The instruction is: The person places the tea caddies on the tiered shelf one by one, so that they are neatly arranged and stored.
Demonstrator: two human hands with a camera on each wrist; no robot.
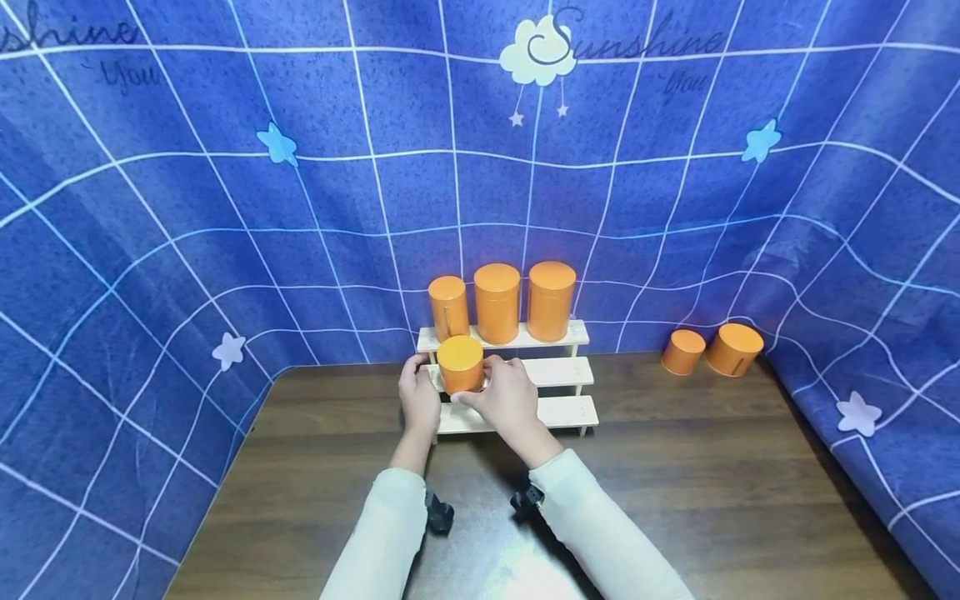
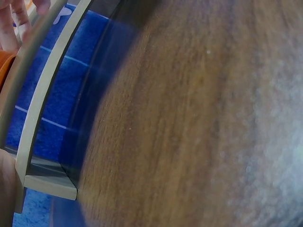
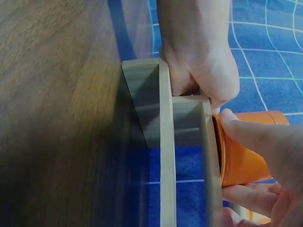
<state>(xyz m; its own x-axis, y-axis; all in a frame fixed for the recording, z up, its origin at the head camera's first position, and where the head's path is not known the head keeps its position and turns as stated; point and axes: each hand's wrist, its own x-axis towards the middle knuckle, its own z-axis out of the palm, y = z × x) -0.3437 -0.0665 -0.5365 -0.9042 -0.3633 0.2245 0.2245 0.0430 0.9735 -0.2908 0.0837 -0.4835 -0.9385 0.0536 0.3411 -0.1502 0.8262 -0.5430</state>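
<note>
An orange canister (image 1: 461, 365) with a round lid stands at the left end of the middle step of a three-tier wooden shelf (image 1: 553, 410). My right hand (image 1: 512, 402) grips it from the right; in the right wrist view the thumb lies along the near side of the canister (image 3: 244, 161), with fingers below. The left hand (image 1: 420, 402) holds the shelf's left end, its fingers partly hidden behind the canister. Seen from the left wrist, the light wooden shelf (image 2: 45, 87) runs up the left side.
On the top step stand a narrower orange canister (image 1: 447, 308) and two larger canisters, one in the middle (image 1: 497, 304) and one at right (image 1: 552, 302). Two shorter canisters, a small one (image 1: 683, 352) and a wider one (image 1: 735, 350), sit at the table's back right, before a blue curtain (image 1: 600, 192).
</note>
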